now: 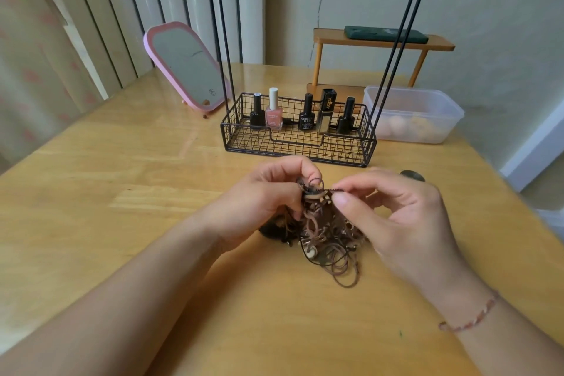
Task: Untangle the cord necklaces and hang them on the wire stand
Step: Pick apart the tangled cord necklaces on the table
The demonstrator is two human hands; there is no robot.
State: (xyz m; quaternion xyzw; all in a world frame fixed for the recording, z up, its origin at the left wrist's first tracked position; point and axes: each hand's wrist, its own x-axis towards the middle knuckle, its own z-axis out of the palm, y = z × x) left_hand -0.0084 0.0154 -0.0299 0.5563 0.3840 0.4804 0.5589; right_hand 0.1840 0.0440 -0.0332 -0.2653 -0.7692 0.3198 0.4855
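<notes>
Fingers of both hands pinch thin, looped brown cord necklaces [328, 235].

Soft daylight, wide-angle view, mild blur

Even, fairly bright light falls on my surface [122, 162], with pale glare streaks at its far middle and centre left. Shadows under my forearms are faint. Straight lines bow toward the frame's edges, the upper left looks washed out, and fine detail is slightly soft throughout.

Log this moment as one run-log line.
phase: untangling | left hand: pinches cord tangle | right hand: pinches one cord | wire stand hooks: bare
</notes>
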